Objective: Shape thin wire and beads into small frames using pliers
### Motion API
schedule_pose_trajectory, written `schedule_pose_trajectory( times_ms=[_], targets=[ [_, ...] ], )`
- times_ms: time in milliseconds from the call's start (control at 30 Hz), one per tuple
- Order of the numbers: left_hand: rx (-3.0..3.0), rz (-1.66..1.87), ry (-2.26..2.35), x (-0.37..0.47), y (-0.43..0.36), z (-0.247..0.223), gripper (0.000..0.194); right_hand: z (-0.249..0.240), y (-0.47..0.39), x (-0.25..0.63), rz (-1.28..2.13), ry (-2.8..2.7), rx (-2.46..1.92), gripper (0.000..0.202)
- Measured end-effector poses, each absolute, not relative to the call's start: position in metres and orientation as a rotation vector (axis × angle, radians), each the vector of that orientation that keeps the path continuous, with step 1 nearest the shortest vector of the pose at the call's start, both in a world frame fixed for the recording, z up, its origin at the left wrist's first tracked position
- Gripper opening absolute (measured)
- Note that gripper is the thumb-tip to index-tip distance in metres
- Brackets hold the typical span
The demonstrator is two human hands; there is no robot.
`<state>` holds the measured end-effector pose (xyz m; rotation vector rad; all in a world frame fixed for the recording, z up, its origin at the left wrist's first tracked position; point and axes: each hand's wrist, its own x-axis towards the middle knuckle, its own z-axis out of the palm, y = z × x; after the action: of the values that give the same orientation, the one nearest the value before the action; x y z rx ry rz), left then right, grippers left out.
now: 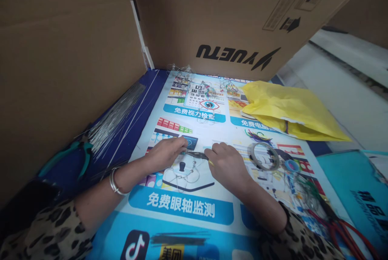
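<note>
Spotted sleeves (59,231), metal pliers (197,155), looped wire (181,177)

dim, diffuse light, palest on the poster (222,133); the cardboard (69,54) lies in shade. the tool (197,155) looks soft, and wide-angle distortion stretches the edges.

Counts, clock face centred on the single held tool (197,154). Left hand (168,153) at 9 and right hand (228,167) at 3 o'clock: two hands. Teal-handled pliers (86,160): one pair, 9 o'clock. Yellow bag (291,110): one, 2 o'clock. Ring-shaped roll (275,159): one, 3 o'clock. Silver wire bundle (115,120): one, 10 o'clock.
</note>
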<state>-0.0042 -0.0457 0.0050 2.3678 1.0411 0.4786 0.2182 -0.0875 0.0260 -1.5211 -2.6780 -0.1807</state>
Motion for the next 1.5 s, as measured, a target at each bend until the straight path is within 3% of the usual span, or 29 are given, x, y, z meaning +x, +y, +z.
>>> schedule_pose_trajectory(
  times_ms=[1500],
  targets=[
    [2.434, 0.357, 1.137, -0.0016, -0.0482, 0.0102, 0.011, 0.0252, -0.0925, 0.2135, -0.211, -2.657, -1.572, 0.012]
  ],
)
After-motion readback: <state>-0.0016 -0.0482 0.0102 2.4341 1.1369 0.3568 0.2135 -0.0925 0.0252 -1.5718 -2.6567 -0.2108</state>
